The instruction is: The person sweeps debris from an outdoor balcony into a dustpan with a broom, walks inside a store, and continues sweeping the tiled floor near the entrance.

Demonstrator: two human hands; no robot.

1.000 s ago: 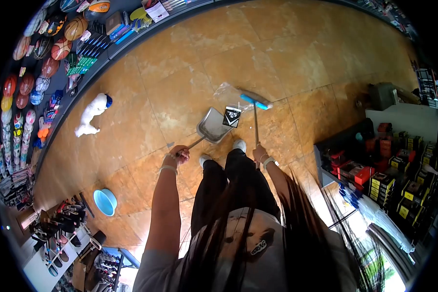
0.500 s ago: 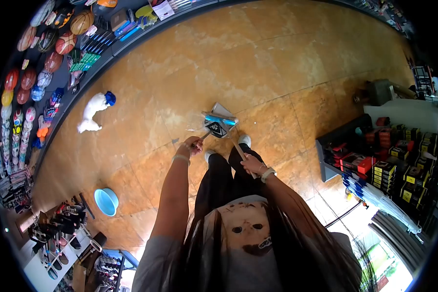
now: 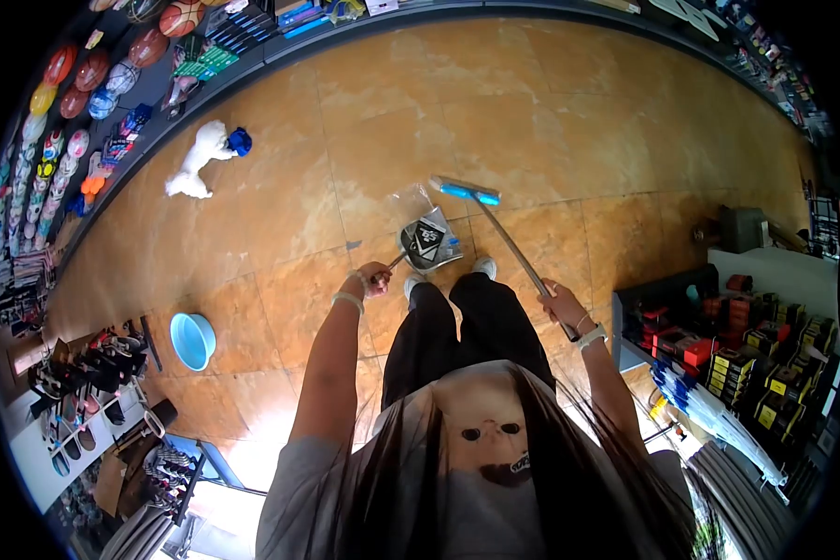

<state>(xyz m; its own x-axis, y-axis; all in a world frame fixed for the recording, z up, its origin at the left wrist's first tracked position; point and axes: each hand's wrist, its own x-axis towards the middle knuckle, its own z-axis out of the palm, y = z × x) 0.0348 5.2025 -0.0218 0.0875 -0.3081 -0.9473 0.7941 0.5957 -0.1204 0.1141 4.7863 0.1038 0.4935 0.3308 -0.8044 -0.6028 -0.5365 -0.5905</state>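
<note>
In my left hand (image 3: 375, 278) is the short handle of a dustpan (image 3: 416, 262), held low over the floor just in front of my shoes. Clear plastic wrapping and a black piece with a white print (image 3: 427, 237) lie in the pan. Beyond its far edge, more clear plastic (image 3: 411, 198) rests on the floor. My right hand (image 3: 565, 306) is wrapped round the long handle of a broom (image 3: 513, 245). The blue-and-grey broom head (image 3: 469, 192) is ahead and right of the dustpan, apart from it.
A white dog with a blue head covering (image 3: 201, 159) is on the tiled floor (image 3: 364, 121), ahead to the left. Left of me stands a blue basin (image 3: 192, 342). Shelves with balls (image 3: 93, 70) curve along the left; boxed goods (image 3: 747, 345) fill a rack at right.
My right hand has moved right, and the broom head has lifted off the dustpan and swung forward and right. The plastic in the pan is now uncovered. My left hand stays on the handle.
</note>
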